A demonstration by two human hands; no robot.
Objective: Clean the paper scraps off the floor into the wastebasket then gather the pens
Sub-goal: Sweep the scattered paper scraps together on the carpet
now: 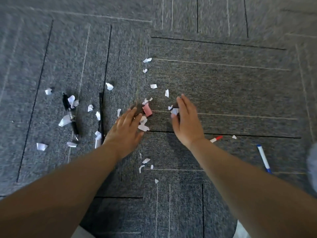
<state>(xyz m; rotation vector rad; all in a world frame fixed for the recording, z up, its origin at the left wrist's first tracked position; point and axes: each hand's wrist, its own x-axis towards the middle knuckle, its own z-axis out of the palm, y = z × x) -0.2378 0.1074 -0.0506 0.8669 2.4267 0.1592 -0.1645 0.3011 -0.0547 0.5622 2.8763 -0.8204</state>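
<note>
The grey carpet floor carries many small white paper scraps. Most of them are spread over the left half and the middle of the floor, and a few more lie nearer to the person, between the two forearms. The left hand is low over the middle of the floor with its fingers stretched out and apart, and it holds nothing. Its fingertips are just beside a pink scrap, and a small heap of white pieces lies by its thumb side. The right hand is close to it on the right, also with its fingers rather straight. A white scrap sits at its thumb, but the picture is blurred there, so I cannot tell if the hand pinches this piece or only touches it. A black pen lies toward the left side of the floor, with scraps touching it. A thin black object lies between this pen and the left hand. A red and white pen lies just beside the right wrist and is partly hidden by it. A blue and white pen lies farther right, near the right edge of the floor in view.
</note>
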